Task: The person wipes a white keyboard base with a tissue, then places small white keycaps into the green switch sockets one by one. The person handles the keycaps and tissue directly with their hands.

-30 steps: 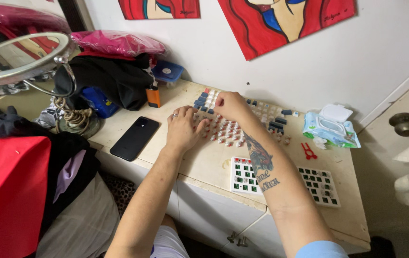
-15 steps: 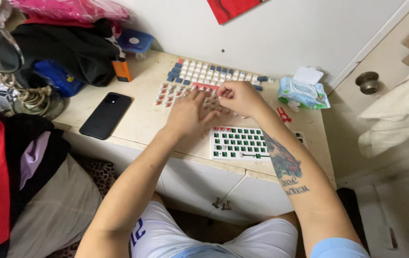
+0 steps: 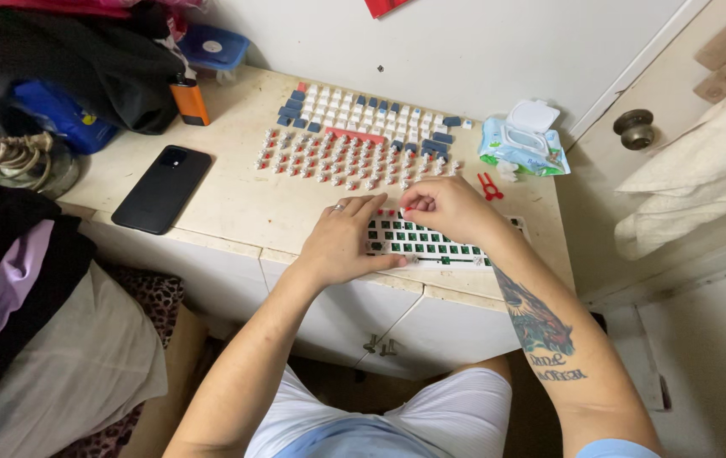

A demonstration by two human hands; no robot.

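Two hands work at the desk's near edge; left hand (image 3: 342, 242) lies flat w/ fingers spread on the left end of the white keyboard plate (image 3: 435, 244), covering that end; right hand (image 3: 447, 208) sits over the plate's top middle, thumb & forefinger pressed together on a small red switch (image 3: 408, 209), most of it hidden by the fingertips; plate's far right end partly hidden behind the right wrist; green sockets show btwn the hands; beyond the plate, rows of loose red-stemmed switches (image 3: 342, 161) lie on the cream desktop (image 3: 236, 199), & behind them white, blue & red keycaps (image 3: 371, 119) in rows near the wall; red puller tool (image 3: 488, 187) lies just right of the switches, near the right hand; wet-wipe pack (image 3: 522, 144), pale blue-green w/ white flip lid open, at the desk's right rear; black phone (image 3: 162, 188) face down, well left; orange lighter (image 3: 188, 100) upright by dark clothes (image 3: 75, 59); blue-lidded tub (image 3: 214, 48) at the back, partly cut off; round door knob (image 3: 634, 129) at right
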